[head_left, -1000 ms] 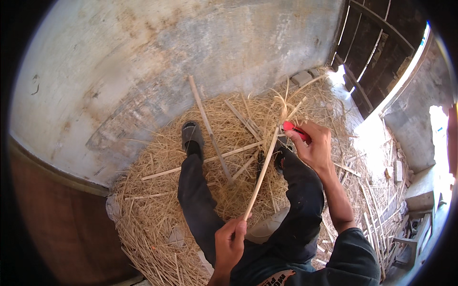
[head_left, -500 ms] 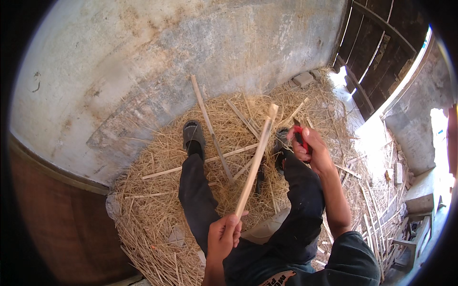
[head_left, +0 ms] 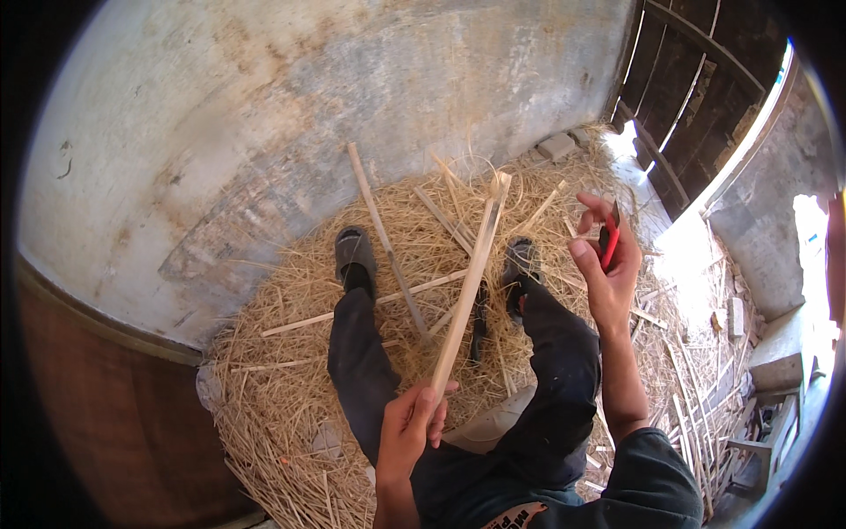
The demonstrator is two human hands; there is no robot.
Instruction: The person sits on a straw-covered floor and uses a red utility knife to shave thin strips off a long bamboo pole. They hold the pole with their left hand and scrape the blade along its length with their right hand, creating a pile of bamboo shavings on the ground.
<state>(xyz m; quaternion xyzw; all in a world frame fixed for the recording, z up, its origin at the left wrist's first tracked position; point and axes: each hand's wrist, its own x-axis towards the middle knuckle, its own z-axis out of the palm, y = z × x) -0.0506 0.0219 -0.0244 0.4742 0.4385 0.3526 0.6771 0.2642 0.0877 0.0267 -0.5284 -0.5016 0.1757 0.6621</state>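
My left hand [head_left: 414, 419] is closed around the near end of a long pale bamboo strip [head_left: 463, 313]. The strip slants up and away between my legs, and its far end shows a darker patch and a split-looking tip. To the right of that tip, apart from it, my right hand [head_left: 606, 260] holds a red and black utility knife [head_left: 610, 240]. The knife rests against the palm with its dark tip upward, while the thumb and forefinger stand loosely apart. Thin curled shavings [head_left: 471, 172] show around the strip's far end.
Straw-like shavings [head_left: 282, 388] cover the floor around my sandalled feet [head_left: 354, 251]. Several loose strips [head_left: 383, 234] lie there, along with a dark, long object [head_left: 478, 326] between my legs. A stained wall [head_left: 352, 97] rises ahead. Bricks [head_left: 557, 146] sit at its foot, near a wooden door [head_left: 692, 97].
My right hand has moved right and slightly up, its fingers loosening and the knife turning more upright. The strip's far end has risen a little. Curled shavings now show beside it.
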